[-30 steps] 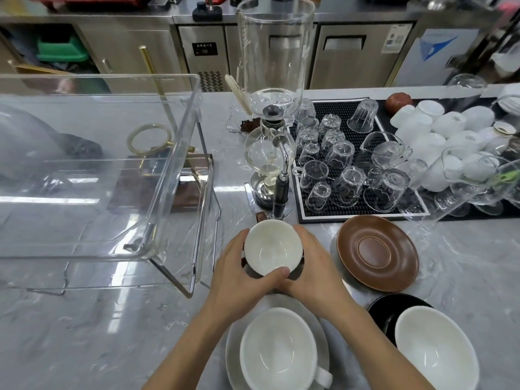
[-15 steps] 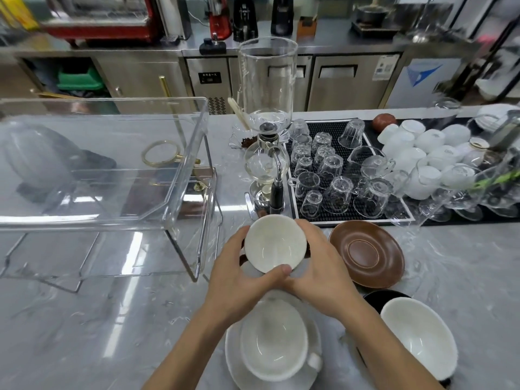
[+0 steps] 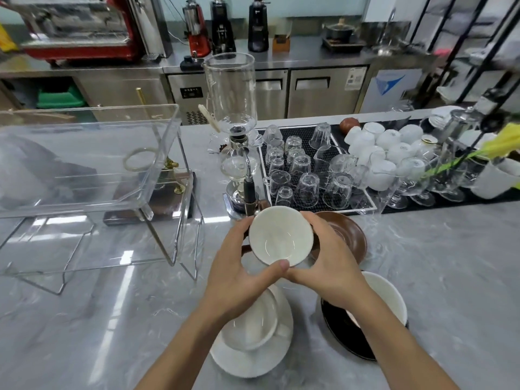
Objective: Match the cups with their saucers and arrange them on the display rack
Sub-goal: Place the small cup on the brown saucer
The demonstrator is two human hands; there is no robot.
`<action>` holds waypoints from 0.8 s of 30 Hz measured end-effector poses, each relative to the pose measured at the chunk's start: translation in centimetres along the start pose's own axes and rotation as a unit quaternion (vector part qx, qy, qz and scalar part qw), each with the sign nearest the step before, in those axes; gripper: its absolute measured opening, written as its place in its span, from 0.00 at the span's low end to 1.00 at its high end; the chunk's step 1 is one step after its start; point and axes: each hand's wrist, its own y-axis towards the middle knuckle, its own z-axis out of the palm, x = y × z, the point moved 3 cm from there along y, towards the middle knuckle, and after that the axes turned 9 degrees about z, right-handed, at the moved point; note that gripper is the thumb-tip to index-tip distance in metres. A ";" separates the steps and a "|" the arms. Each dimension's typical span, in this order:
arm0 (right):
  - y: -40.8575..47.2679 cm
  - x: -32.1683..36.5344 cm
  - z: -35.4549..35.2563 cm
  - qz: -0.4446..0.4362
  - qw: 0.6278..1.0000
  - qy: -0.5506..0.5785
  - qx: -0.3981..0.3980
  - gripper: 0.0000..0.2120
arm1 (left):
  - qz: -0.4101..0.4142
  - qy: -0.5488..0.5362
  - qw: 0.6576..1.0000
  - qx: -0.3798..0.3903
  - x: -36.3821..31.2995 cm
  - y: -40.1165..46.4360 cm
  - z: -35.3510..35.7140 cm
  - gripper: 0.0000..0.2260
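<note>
I hold a brown cup with a white inside between both hands, lifted above the counter. My left hand wraps its left and near side, thumb against the rim. My right hand cups its right side. The brown saucer lies just right of the cup, partly hidden behind my right hand. Below my hands a white cup sits on a white saucer. To the right a white-lined cup rests on a black saucer. The clear acrylic display rack stands at the left.
A glass siphon coffee maker stands right behind the held cup. A black mat with several upturned glasses and white cups fills the right back. A steel counter with coffee machines runs along the back.
The cup has risen slightly in both hands and drifted right toward the brown saucer. My view has tilted up, showing more of the back counter.
</note>
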 end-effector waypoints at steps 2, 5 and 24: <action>-0.3 -0.5 -0.8 -0.003 1.000 0.006 -0.004 0.35 | 0.003 -0.020 1.000 0.010 -0.3 -0.1 0.8 0.38; -0.7 -1.4 -2.1 0.003 1.000 0.020 -0.012 0.38 | 0.006 -0.062 0.998 0.020 -1.2 -0.1 1.9 0.35; 2.6 -6.0 -9.3 0.014 0.996 0.077 0.041 0.46 | -0.040 -0.257 0.966 -0.011 -3.9 4.2 7.4 0.29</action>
